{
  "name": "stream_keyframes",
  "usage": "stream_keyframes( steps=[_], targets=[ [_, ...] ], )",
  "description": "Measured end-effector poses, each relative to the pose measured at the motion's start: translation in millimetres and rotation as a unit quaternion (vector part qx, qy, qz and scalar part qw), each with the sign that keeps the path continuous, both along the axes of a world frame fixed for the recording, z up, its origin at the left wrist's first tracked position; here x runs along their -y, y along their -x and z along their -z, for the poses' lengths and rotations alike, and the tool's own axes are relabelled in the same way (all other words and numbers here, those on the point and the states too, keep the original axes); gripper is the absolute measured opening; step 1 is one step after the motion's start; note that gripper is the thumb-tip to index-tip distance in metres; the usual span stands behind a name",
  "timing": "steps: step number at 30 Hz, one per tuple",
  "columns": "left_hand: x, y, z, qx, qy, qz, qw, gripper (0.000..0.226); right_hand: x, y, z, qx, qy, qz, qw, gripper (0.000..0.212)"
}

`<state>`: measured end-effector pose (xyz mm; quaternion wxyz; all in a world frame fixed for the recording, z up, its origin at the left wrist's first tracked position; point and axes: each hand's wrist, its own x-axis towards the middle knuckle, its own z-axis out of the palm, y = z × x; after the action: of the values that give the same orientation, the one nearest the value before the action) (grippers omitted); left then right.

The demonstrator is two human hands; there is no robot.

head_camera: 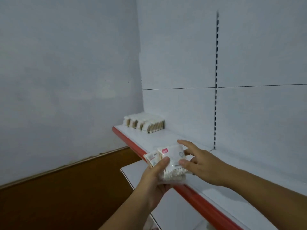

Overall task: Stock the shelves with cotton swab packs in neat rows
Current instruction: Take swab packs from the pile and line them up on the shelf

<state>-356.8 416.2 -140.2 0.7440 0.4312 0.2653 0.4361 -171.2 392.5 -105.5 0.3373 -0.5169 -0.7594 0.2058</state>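
The left hand (154, 178) grips a small stack of cotton swab packs (159, 159) over the shelf (232, 188) edge, thumb across them, probably as a supply. The right hand (202, 165) pinches the front pack (174, 154), thumb on its face and fingers behind, apparently to peel it off. At least two packs are held. One standing row (144, 123) fills the shelf's far end, roughly eight packs, too blurred to count.

My packs (172, 156) are clear, faintly glossy plastic film (crinkled), the shelf (166, 136) matt white metal with a smooth red edge strip (199, 198); at eight o'clock, brown wood-look panelling (66, 188).
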Motion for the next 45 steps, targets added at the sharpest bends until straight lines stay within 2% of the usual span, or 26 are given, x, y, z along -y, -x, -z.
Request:
stream_keyframes(
  steps=[2,8,12,16,19,22,28,33,35,38,42,45],
  targets=[
    [-43.1,14.7,-3.1,0.001,0.006,-0.03,1.0,0.056,-52.2,18.4,1.1,-0.041,0.021,-0.024,0.999,0.053],
    [-149.8,74.9,3.3,0.047,0.007,-0.076,0.996,0.058,-184.5,81.5,0.5,-0.141,0.061,-0.047,0.987,0.033],
    [-210.0,116.1,9.1,0.042,0.019,-0.075,0.996,0.059,-243.3,127.3,5.6,-0.126,0.046,-0.042,0.99,0.032],
    [-278.3,157.1,18.7,0.019,-0.009,-0.069,0.997,0.058,-296.4,166.5,12.7,-0.109,0.028,-0.015,0.994,0.034],
    [-329.1,186.6,26.3,0.014,-0.019,-0.059,0.998,0.06,-334.4,193.6,18.1,-0.104,0.024,0.026,0.994,0.032],
    [-378.7,204.4,28.8,0.02,-0.016,-0.03,0.999,0.065,-367.3,213.4,20.0,-0.116,-0.002,0.112,0.987,0.024],
    [-452.4,200.4,32.4,0.032,-0.013,0.1,0.994,0.058,-395.6,206.7,24.4,-0.204,-0.006,0.223,0.953,0.027],
    [-513.9,188.9,28.9,0.043,0.037,0.131,0.99,0.054,-410.0,158.9,17.0,-0.239,-0.048,0.344,0.907,0.026],
    [-531.6,181.8,21.0,0.045,0.058,0.114,0.991,0.049,-420.8,140.2,16.7,-0.217,-0.056,0.393,0.892,0.026],
    [-552.1,171.4,11.8,0.044,0.087,0.102,0.99,0.047,-448.2,126.0,19.4,-0.151,-0.048,0.426,0.891,0.028],
    [-582.4,166.3,-0.3,-0.023,0.033,0.146,0.989,0.048,-504.6,131.5,20.1,-0.003,-0.01,0.425,0.905,0.032],
    [-596.2,161.5,-3.9,-0.016,0.016,0.183,0.983,0.05,-534.6,146.7,22.9,0.158,-0.011,0.413,0.897,0.039]
  ],
)
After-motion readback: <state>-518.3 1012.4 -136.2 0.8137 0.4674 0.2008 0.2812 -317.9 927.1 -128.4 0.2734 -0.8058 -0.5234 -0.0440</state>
